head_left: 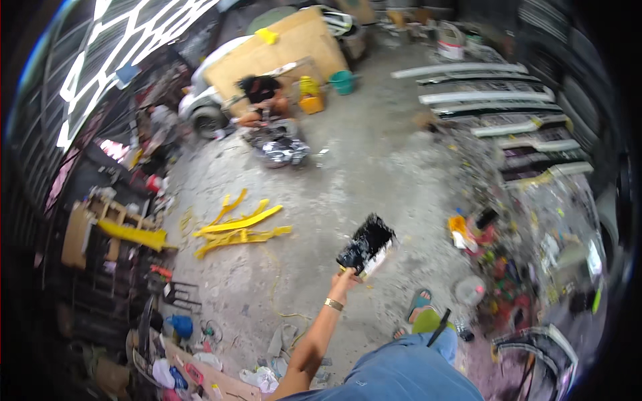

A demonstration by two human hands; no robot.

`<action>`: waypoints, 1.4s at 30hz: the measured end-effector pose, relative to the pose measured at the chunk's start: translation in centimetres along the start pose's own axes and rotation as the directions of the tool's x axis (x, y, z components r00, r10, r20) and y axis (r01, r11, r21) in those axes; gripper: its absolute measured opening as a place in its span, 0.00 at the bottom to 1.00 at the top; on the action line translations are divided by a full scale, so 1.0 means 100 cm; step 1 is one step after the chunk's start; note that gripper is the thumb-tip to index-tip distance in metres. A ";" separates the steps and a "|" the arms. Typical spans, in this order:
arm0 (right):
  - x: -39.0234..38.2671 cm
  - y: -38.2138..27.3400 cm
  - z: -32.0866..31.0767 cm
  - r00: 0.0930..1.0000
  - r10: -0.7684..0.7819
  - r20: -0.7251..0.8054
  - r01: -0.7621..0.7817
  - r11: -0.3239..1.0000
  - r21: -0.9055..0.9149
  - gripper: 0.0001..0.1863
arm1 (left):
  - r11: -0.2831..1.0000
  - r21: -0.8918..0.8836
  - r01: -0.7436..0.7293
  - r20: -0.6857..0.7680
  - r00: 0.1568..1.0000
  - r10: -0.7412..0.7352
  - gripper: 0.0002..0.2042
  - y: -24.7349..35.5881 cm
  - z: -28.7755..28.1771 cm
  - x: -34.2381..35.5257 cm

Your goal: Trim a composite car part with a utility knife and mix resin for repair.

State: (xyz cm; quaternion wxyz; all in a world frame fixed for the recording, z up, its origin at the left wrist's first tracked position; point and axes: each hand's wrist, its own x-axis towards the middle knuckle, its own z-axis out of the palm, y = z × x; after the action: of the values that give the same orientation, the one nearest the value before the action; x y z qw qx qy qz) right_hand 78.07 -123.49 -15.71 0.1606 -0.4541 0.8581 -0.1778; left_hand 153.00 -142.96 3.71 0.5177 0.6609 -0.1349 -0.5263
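Observation:
My left hand is closed around the near end of a dark rectangular piece, held out over the concrete floor. Its top is glossy black with a ragged far edge, and one side is whitish; blur hides what kind of thing it is. The forearm rises from the lower edge with a metal-banded watch on the wrist. My right hand does not show. Left of the held piece, several bright yellow curved strips lie on the floor.
A person crouches by a shiny silver-black bundle, near a yellow container and a teal bucket. Long white and black panels lie at the far right. Clutter lines the right side; a thin yellow cord crosses the floor.

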 end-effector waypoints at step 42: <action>0.279 -1.026 0.496 0.114 0.577 0.809 -0.976 0.217 -0.017 0.12 | 0.956 -0.110 0.271 0.231 0.943 -0.241 0.18 0.609 0.191 1.095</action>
State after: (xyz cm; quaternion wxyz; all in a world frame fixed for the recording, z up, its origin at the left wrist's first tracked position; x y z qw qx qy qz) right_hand 158.92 -208.54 -16.56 0.6452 0.1472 0.7417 -0.1087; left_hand 204.21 -258.55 -5.08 0.4724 0.5740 -0.0656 -0.6656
